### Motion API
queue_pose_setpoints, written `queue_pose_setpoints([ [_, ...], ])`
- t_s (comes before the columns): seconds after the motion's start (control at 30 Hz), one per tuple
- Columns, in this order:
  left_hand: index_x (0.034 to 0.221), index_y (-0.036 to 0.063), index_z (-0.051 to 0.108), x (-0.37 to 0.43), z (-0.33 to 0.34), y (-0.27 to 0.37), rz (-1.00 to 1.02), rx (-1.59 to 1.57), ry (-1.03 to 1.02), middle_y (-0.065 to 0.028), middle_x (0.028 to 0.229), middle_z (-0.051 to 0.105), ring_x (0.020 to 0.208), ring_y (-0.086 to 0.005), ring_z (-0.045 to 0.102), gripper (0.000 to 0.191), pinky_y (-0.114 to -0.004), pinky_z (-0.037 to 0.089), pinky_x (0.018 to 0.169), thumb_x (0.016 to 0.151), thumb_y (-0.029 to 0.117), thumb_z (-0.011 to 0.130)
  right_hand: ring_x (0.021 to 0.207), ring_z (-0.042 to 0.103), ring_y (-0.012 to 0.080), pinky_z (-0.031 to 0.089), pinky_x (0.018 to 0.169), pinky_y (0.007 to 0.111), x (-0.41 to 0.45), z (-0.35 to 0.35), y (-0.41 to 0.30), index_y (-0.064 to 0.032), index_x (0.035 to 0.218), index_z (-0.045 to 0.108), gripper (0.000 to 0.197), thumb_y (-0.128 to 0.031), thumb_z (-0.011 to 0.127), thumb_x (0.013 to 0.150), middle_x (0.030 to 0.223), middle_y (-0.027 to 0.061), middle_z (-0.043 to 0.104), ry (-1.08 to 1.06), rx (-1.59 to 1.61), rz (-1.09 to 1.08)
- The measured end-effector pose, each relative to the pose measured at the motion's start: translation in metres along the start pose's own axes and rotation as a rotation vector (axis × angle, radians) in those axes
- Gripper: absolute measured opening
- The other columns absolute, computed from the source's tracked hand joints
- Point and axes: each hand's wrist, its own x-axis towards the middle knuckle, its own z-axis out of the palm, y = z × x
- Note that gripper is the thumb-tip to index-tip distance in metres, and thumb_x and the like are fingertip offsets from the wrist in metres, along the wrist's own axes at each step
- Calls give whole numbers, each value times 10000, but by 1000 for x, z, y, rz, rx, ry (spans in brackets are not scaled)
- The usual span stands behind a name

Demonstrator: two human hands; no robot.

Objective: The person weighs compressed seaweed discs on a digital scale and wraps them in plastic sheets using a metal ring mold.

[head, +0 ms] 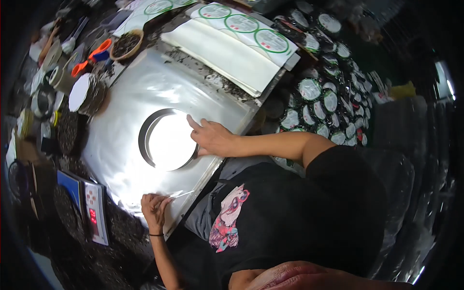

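A round metal ring (145,125) lies on a stack of clear plastic sheets (119,101), and a brilliant white glare fills its middle. My right hand (214,137) reaches over the ring's right side, fingers on its rim and the thumb low beside it. At the sheets' near edge, my left hand (154,210) pinches the clear plastic film between thumb and fingers. Left of this hand stands a digital scale (95,214) with a lit red display and a blue-topped plate.
Printed label sheets (241,23) and blank white paper (224,56) lie at the back. A bowl of dark leaves (127,45), an orange-handled tool (99,50) and a paper-topped round bundle (87,93) stand at left. Many wrapped, labelled discs (310,89) are piled at right.
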Motion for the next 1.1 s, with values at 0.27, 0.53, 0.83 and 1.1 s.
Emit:
queue_pose_setpoints([
  [0.27,941,33,792,32,-13,-30,-413,-100,-296,-124,747,721,821,-278,725,355,-406,535,723,923,383,733,851,603,299,500,700,404,25,-29,7,-77,796,653,403,-419,857,732,864,71,618,178,552,-341],
  [0.53,868,114,749,-14,-23,-31,85,-58,-185,-41,904,641,878,-241,580,277,-371,477,783,749,324,883,795,567,320,452,689,438,23,-18,28,-55,752,611,345,-234,904,709,803,103,585,352,315,-158],
  [0.83,948,70,782,15,-28,1,-362,177,-314,-124,917,743,858,-307,705,196,-424,542,816,952,234,675,698,545,245,421,585,350,21,-11,26,-54,785,643,291,-124,911,695,789,84,587,340,540,-103],
  [1.1,925,10,692,48,-102,39,-173,-317,175,-49,886,690,866,-135,648,256,-306,521,837,986,257,705,831,658,337,558,685,408,28,-3,-34,-14,987,694,328,-264,823,820,950,155,654,7,476,-510],
])
